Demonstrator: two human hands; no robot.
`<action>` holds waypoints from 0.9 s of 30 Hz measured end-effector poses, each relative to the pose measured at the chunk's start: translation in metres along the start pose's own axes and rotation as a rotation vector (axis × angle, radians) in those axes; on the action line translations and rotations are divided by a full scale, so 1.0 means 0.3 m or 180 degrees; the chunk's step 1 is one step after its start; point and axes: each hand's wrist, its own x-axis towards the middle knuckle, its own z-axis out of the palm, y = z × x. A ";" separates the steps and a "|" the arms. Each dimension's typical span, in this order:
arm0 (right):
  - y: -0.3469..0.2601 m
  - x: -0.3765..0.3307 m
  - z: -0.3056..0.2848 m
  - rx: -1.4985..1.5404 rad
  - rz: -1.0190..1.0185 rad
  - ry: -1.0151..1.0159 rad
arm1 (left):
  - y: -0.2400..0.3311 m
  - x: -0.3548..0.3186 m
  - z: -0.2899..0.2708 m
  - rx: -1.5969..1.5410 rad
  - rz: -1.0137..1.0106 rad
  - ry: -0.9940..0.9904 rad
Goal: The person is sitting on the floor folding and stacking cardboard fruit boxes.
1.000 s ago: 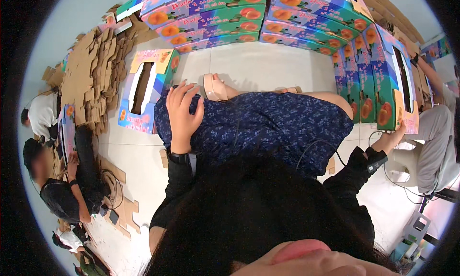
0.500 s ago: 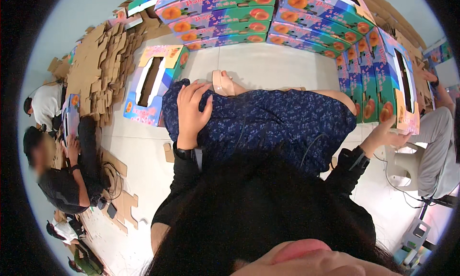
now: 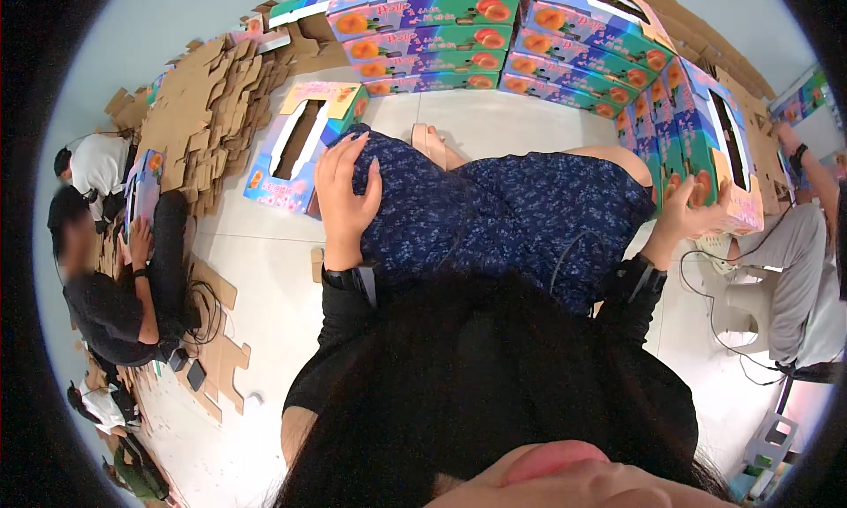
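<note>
My left hand (image 3: 346,195) lies on my left knee over the dark blue patterned skirt (image 3: 494,208), its fingers apart and holding nothing. Beside it on the floor stands a fruit carton (image 3: 272,189) with peach pictures and a long slot in its top. My right hand (image 3: 684,215) is raised at the near end of a row of similar cartons (image 3: 693,146) on my right. Its fingers are spread in front of the outermost carton's lower end; whether they touch the cardboard cannot be made out.
Stacked cartons (image 3: 423,45) and a second stack (image 3: 582,58) stand ahead. Flat brown cardboard (image 3: 190,111) is piled at the left. One person (image 3: 115,305) sits at left with a carton, another (image 3: 794,270) at right. A black cable (image 3: 706,314) runs over the floor at right.
My right hand has shifted slightly left and away from me, its fingers now raised by the carton's end. My left hand stays on the knee. The whole view has tilted a little.
</note>
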 end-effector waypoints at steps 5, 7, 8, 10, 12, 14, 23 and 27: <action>-0.040 -0.005 0.001 -0.0151 -0.0029 -0.0237 | 0.042 0.033 -0.050 0.0054 0.0022 0.0076; -0.104 -0.021 0.024 0.0125 0.0180 -0.0281 | 0.061 0.043 -0.069 0.0053 0.0085 0.0129; -0.124 -0.024 0.032 0.0124 0.0180 -0.0280 | 0.069 0.044 -0.076 0.0054 0.0139 0.0170; -0.150 -0.028 0.044 0.0358 0.0099 -0.0386 | 0.090 0.052 -0.089 0.0041 0.0211 0.0254; -0.152 -0.032 0.042 0.0300 0.0043 -0.0440 | 0.107 0.057 -0.103 0.0019 0.0287 0.0333; -0.153 -0.038 0.047 0.0303 -0.0084 -0.0518 | 0.117 0.064 -0.102 -0.0140 0.0378 0.0493; -0.171 -0.055 0.043 0.0478 -0.0004 -0.0433 | 0.148 0.076 -0.053 -0.0797 -0.0072 0.0555; -0.131 -0.037 0.027 0.0170 0.0136 -0.0818 | 0.149 0.100 -0.038 -0.0953 -0.0276 0.0376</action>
